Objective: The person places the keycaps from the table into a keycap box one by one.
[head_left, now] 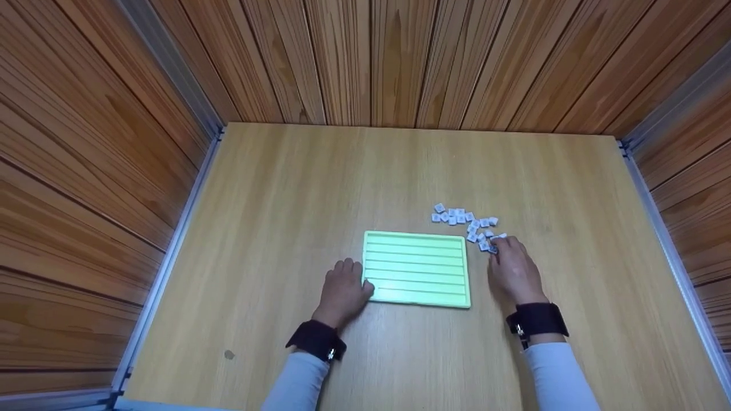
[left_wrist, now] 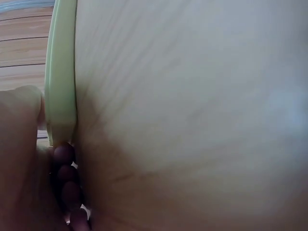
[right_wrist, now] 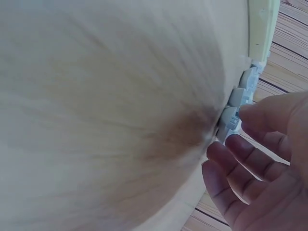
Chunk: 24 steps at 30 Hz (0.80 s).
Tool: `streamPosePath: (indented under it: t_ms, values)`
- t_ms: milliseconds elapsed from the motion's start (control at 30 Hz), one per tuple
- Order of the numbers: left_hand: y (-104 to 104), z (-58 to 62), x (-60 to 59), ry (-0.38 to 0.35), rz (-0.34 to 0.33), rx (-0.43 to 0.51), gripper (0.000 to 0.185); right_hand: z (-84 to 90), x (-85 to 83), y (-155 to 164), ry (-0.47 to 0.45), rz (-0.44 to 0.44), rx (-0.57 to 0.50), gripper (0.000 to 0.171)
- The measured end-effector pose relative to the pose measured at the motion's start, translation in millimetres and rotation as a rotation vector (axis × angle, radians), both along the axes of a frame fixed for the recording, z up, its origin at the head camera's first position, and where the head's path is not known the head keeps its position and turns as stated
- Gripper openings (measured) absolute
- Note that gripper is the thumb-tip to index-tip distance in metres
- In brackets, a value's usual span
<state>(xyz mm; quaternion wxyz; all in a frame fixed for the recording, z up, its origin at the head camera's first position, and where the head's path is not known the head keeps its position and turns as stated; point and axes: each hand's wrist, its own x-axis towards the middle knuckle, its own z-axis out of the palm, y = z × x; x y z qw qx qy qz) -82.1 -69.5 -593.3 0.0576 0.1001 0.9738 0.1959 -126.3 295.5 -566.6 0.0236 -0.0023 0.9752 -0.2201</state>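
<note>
A light green grooved tray (head_left: pixel 417 268) lies flat on the wooden table, its grooves bare. My left hand (head_left: pixel 349 287) holds its left edge: the thumb lies on the rim and the curled fingers (left_wrist: pixel 65 175) press against the tray's side (left_wrist: pixel 60 72). A loose cluster of small white and blue tiles (head_left: pixel 464 220) sits just beyond the tray's far right corner. My right hand (head_left: pixel 495 249) reaches to the near end of that cluster. Its fingers (right_wrist: pixel 250 113) are loosely bent, and one fingertip touches a tile (right_wrist: pixel 230 117).
Wood-panelled walls with metal corner rails close in the table (head_left: pixel 320 182) on the left, back and right. A small dark spot (head_left: pixel 229 354) marks the table near the front left. Both wrists wear dark bands over pale sleeves.
</note>
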Motion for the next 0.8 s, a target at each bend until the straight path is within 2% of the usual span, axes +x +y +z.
streamPosePath:
  t_ms: [300, 533, 800]
  values:
    - [0.4, -1.5, -0.3, 0.009, -0.007, -0.016, 0.021, -7.0, -5.9, 1.5, 0.064, 0.009, 0.01, 0.026]
    - [0.8, -0.5, -0.1, -0.012, -0.015, -0.026, 0.021, -6.6, -8.6, 3.8, 0.039, -0.005, -0.012, 0.019]
    - [0.1, -0.8, -1.2, -0.037, -0.002, -0.017, 0.021, 0.6, -7.1, 2.0, 0.059, -0.065, -0.131, 0.032]
